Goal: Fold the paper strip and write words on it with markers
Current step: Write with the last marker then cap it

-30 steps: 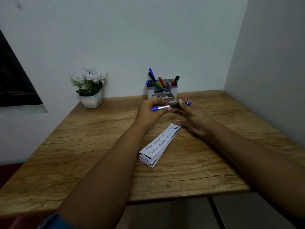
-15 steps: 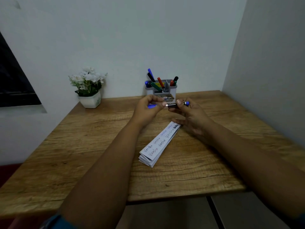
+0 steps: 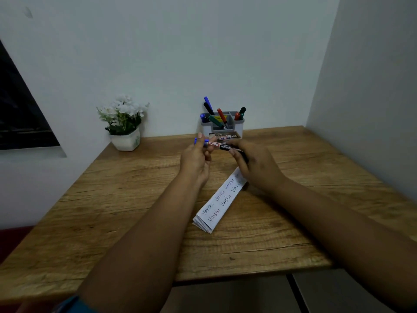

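A blue marker with a dark printed barrel hangs level above the wooden table. My left hand pinches its blue cap end, and my right hand grips the barrel's other end. Below them lies the folded white paper strip, stacked in layers, with handwritten words in blue and red on its top face. Its far end is hidden under my right hand.
A grey marker holder with several coloured markers stands against the back wall, just behind my hands. A white pot of white flowers sits at the table's back left. A wall closes the right side.
The cap end has slid into my left hand's fingers, so less blue shows, and the marker's printed barrel now faces the camera. The paper strip has not moved.
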